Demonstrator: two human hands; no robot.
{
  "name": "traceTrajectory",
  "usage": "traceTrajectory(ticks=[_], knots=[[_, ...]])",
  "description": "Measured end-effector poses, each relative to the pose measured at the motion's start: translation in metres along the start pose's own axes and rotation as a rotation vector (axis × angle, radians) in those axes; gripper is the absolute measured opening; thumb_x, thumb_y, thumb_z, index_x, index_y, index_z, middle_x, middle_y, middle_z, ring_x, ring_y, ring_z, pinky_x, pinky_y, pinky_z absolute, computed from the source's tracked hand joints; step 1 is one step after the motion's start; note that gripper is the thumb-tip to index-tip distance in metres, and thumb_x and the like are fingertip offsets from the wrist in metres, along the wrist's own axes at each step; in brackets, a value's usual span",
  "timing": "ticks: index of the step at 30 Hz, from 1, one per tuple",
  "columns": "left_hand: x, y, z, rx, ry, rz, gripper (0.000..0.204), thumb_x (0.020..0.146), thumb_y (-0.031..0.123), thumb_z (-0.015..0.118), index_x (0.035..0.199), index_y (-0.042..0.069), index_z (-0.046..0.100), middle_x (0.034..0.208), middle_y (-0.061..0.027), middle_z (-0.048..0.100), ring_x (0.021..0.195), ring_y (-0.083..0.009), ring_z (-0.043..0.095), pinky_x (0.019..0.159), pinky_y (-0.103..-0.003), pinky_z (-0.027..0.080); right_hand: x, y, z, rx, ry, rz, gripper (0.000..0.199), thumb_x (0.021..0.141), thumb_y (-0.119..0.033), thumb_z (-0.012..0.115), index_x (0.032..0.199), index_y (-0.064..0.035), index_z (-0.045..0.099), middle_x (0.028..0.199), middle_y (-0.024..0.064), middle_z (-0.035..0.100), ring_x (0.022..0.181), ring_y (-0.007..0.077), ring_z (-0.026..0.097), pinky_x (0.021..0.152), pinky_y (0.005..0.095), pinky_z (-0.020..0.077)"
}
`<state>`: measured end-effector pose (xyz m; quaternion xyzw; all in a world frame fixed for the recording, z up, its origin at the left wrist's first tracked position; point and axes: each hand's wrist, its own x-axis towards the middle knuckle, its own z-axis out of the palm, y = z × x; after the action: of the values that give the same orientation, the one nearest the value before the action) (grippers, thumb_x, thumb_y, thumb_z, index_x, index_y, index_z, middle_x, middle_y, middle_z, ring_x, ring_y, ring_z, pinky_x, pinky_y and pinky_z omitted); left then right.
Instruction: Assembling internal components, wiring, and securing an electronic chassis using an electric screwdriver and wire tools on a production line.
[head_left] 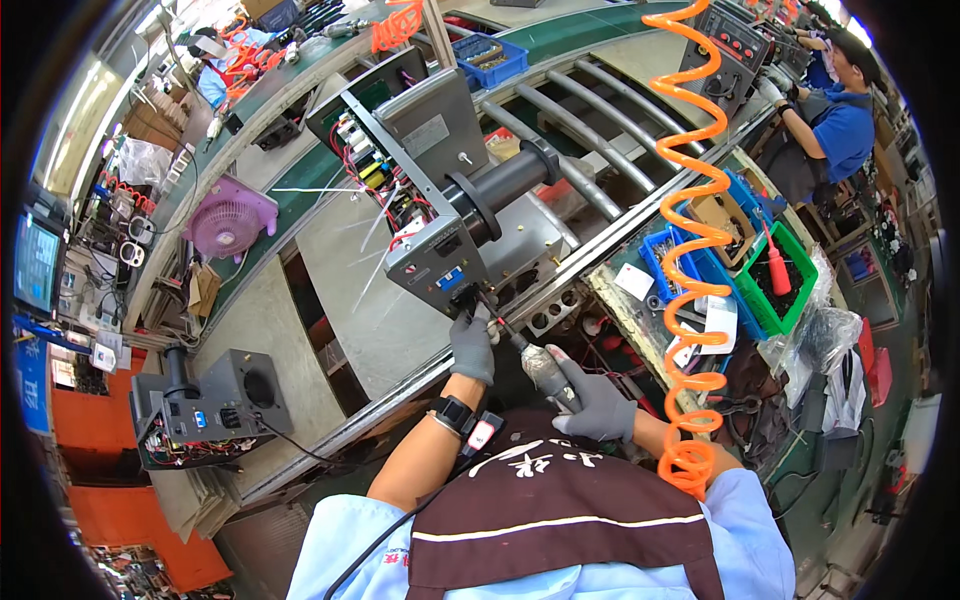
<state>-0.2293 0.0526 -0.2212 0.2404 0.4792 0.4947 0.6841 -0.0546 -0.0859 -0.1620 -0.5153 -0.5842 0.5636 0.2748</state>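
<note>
My gloved right hand (600,402) is wrapped round a power screwdriver (545,372) with a taped, worn body. Its long bit points up and left to the lower corner of a grey metal machine (432,268). My gloved left hand (472,345) is closed at that same corner, beside the bit tip and a black fitting (465,297). What its fingers pinch is too small to make out. The machine stands open, showing wires, a circuit board and white cable ties. A black spool holder (505,190) sticks out from its side, and a blue socket (450,279) sits on its panel.
A coiled orange air hose (690,215) hangs at my right. Beyond it are a green bin (778,282) with a red-handled screwdriver (776,262) and blue bins. Metal rollers (570,150) lie behind the machine. A second machine (210,405) stands left; a co-worker (845,125) works far right.
</note>
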Motion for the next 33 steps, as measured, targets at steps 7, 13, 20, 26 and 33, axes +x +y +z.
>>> traceTrajectory(ticks=[7,13,20,26,33], knots=[[0.002,-0.007,-0.002,0.240,0.068,0.106,0.017,0.090,0.019,0.054,0.099,0.004,0.056,0.062,0.0035,0.044,0.046,-0.0049,0.037,0.040,-0.021,0.029,0.006,0.012,0.007,-0.219,0.088,-0.038,0.097,0.064,-0.029,0.064,0.143,-0.0113,0.010,0.088,0.0239,0.060,0.081,0.0388,0.060,0.077,0.0382,0.0467],[-0.002,-0.018,0.001,0.235,0.138,0.141,0.019,0.091,0.023,0.054,0.091,0.004,0.055,0.058,0.0034,0.042,0.045,-0.0051,0.036,0.040,-0.020,0.027,0.006,0.014,0.013,0.013,0.069,0.020,0.098,0.062,-0.025,0.067,0.143,-0.0100,0.014,0.102,0.0188,0.059,0.091,0.0294,0.059,0.084,0.0331,0.0426],[0.000,-0.016,-0.001,0.216,0.141,0.066,0.020,0.091,0.025,0.053,0.091,0.005,0.052,0.059,0.0025,0.044,0.045,-0.0054,0.036,0.040,-0.021,0.031,0.008,-0.001,0.018,-0.008,0.050,0.155,0.098,0.064,-0.026,0.068,0.143,-0.0104,0.012,0.101,0.0179,0.059,0.089,0.0279,0.059,0.083,0.0322,0.0426],[-0.005,-0.001,-0.017,0.266,-0.054,-0.005,0.025,0.086,0.028,0.059,0.097,0.006,0.052,0.071,0.0020,0.048,0.055,-0.0049,0.042,0.045,-0.021,0.034,-0.005,-0.006,0.014,-0.041,0.041,0.093,0.100,0.065,-0.032,0.067,0.144,-0.0129,0.008,0.094,0.0209,0.061,0.084,0.0342,0.061,0.079,0.0355,0.0454],[-0.018,0.017,-0.065,-0.085,0.101,-0.304,0.025,0.089,0.013,0.050,0.109,-0.001,0.052,0.095,-0.0108,0.059,0.073,-0.0141,0.056,0.055,-0.023,0.046,-0.033,-0.013,0.004,-0.003,-0.093,0.211,0.100,0.066,-0.025,0.068,0.144,-0.0119,0.007,0.101,0.0155,0.061,0.093,0.0224,0.061,0.085,0.0294,0.0421]])
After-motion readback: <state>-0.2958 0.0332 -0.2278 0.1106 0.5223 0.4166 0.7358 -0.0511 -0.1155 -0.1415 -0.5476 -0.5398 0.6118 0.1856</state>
